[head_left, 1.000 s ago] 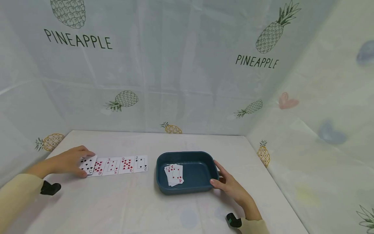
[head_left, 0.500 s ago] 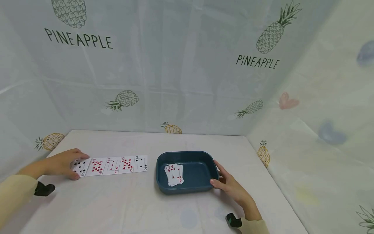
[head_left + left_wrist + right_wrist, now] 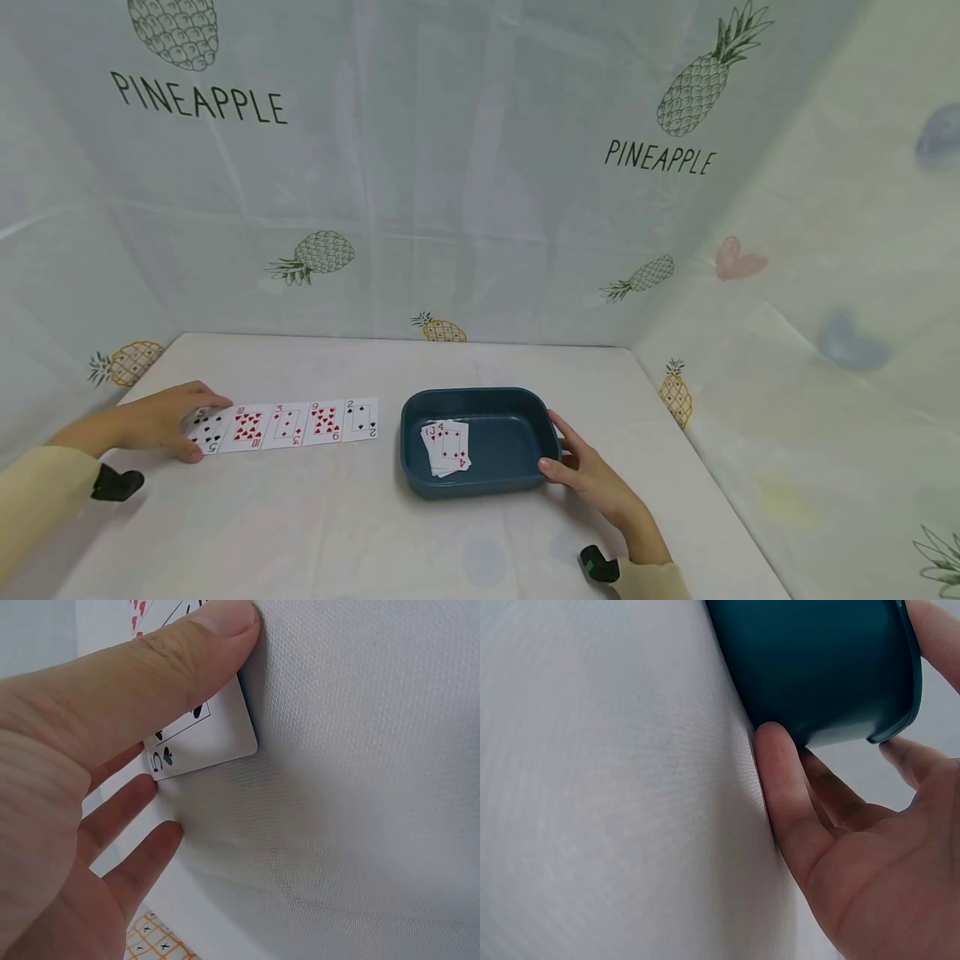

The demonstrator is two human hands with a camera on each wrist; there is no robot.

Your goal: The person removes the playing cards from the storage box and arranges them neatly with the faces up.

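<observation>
At the left end of a row of face-up playing cards, my left hand [image 3: 161,422] holds the five of spades [image 3: 207,430] by its edges, thumb on the near side. In the left wrist view the thumb covers part of this five of spades [image 3: 206,735]. To its right lie the ten of hearts [image 3: 248,428], a red three [image 3: 287,426], a red nine [image 3: 326,422] and a black two [image 3: 361,419]. My right hand [image 3: 600,479] grips the right end of a dark blue baking dish [image 3: 480,486]. Some of its fingers are hidden behind the dish wall.
Inside the dish a small pile of cards [image 3: 447,448] lies at the left, a red four on top. A white cloth covers the table [image 3: 360,533]. Pineapple-print sheets [image 3: 480,183] rise behind and at the sides.
My left hand has moved left with the five of spades and brought it beside the ten of hearts, which it partly covered before. The right hand and dish have stayed put.
</observation>
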